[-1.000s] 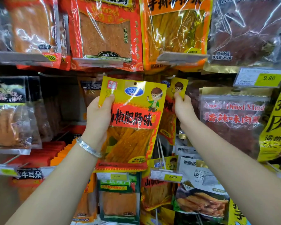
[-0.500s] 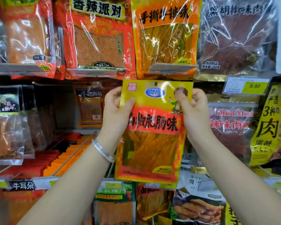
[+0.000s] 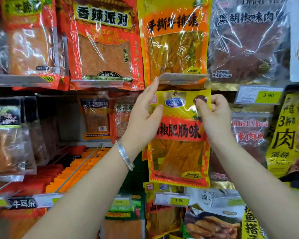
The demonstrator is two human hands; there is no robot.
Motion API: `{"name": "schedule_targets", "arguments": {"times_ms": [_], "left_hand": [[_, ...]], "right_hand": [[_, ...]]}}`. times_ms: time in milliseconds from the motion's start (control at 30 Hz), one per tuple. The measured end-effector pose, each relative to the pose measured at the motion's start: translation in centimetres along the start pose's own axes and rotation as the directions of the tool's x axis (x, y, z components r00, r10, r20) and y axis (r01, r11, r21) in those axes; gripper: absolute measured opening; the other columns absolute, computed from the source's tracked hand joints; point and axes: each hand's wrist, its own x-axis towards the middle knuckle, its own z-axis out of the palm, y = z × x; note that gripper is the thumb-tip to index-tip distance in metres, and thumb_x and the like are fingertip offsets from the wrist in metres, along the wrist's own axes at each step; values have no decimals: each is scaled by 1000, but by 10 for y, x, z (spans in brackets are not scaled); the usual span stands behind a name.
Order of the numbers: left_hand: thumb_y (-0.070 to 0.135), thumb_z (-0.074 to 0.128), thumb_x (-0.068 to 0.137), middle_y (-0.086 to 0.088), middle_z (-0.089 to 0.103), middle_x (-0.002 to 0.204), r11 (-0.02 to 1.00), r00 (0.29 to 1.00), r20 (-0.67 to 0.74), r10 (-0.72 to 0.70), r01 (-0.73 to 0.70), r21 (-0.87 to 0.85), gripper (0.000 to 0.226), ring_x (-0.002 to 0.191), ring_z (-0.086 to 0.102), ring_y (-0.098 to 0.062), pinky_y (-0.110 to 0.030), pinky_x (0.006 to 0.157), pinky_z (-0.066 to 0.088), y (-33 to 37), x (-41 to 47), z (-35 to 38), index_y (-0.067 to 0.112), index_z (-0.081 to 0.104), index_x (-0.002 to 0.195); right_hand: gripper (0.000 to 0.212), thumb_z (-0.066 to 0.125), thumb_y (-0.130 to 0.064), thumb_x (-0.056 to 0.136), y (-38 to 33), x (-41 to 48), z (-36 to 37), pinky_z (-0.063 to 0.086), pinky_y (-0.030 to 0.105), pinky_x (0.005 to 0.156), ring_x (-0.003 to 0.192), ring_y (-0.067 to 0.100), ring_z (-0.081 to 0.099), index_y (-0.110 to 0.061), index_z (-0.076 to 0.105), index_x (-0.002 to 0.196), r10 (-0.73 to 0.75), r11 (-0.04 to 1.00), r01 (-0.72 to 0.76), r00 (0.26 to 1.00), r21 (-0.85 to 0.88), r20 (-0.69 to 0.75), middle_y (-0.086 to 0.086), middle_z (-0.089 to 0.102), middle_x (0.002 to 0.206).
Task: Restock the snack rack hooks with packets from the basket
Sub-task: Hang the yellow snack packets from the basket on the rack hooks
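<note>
At centre right of the frame, your right hand (image 3: 212,116) pinches the top corner of the yellow-and-red plastic snack packet (image 3: 178,135), your left hand (image 3: 145,114) open against its edge. It may be hooked; letting go remains.

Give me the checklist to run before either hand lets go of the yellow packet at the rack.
1. Right hand has the yellow packet: ok, it pinches the top right corner.
2. Left hand steadies it: ok, the thumb rests on the left edge and the fingers are straight.
3. Packet upright, printed face forward: ok.
4. Hang hole threaded on the hook: cannot tell, no hook shows at the packet's top edge.
5. 3.80 price tag below left uncovered: ok, the packet's bottom edge ends above it.
</note>
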Motion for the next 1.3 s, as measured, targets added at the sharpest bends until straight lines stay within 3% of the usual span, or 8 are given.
{"name": "schedule_targets", "arguments": {"times_ms": [233, 333, 467, 567, 633, 800, 1100, 1300], "left_hand": [[12, 43, 92, 26, 27, 146, 999, 1000, 6, 12, -12, -32, 63, 139, 17, 7, -21, 112, 20, -2, -1, 1, 37, 23, 146], [16, 44, 91, 34, 23, 142, 1000, 1000, 12, 12, -12, -1, 65, 137, 15, 12, -11, 108, 17, -13, -5, 3, 41, 19, 146], [13, 49, 92, 39, 14, 140, 990, 996, 83, -42, 30, 140, 67, 132, 8, 21, -7, 111, 12, -46, -24, 6, 39, 19, 146], [16, 52, 91, 23, 9, 150, 948, 981, 154, -116, 64, 312, 66, 143, 4, -1, -45, 118, 16, -76, -44, 7, 36, 22, 147], [18, 52, 90, 16, 0, 154, 908, 971, 212, -114, 15, 419, 68, 144, -4, -9, -50, 117, 13, -95, -56, 7, 37, 20, 147], [23, 53, 86, 12, -28, 150, 768, 946, 311, -91, -132, 627, 84, 140, -20, -13, -46, 116, 7, -130, -66, 11, 43, -2, 146], [30, 55, 85, 5, -30, 149, 702, 895, 419, -152, -200, 683, 83, 145, -12, -24, -45, 116, 13, -180, -29, 15, 28, 5, 151], [33, 55, 86, -9, -27, 154, 684, 810, 525, -259, -230, 692, 83, 146, -6, -29, -44, 117, 17, -213, -2, 21, 18, 6, 151]], "right_hand": [[23, 60, -39, 82, 7, 2, 2, 47, 45, 69, 75, 32, 55, -19, 49, 87, 21, 998, -20, 1000, -53, 5, 24, 56, 87], [13, 60, -36, 89, 11, 2, 3, 49, 47, 79, 87, 28, 61, -29, 49, 86, -4, 995, 6, 1000, -101, 24, 17, 62, 94], [44, 62, -29, 90, 20, -16, -4, 39, 5, 87, 99, -12, 48, -14, 45, 128, -132, 968, 122, 991, -222, -31, -14, 51, 112], [60, 61, -18, 89, 37, -45, -7, 28, 32, 110, 131, 15, 32, -8, 34, 141, -395, 770, 367, 917, -522, 60, 11, 40, 141], [59, 63, -17, 87, 52, -62, -4, 28, 44, 110, 137, 28, 29, -8, 39, 140, -465, 581, 506, 849, -638, 250, 16, 36, 147], [63, 73, -16, 79, 88, -77, 12, 35, 52, 104, 133, 42, 38, 0, 48, 135, -331, 408, 571, 820, -712, 467, 25, 40, 143], [63, 46, -22, 96, 124, -29, 57, 20, 40, 117, 147, 29, 6, -6, 16, 150, -20, 421, 457, 868, -784, 496, 17, 7, 158], [68, 44, -16, 94, 146, -1, 78, 18, 37, 116, 147, 27, 5, -10, 7, 151, 146, 443, 364, 873, -820, 466, 13, -2, 159]]}}
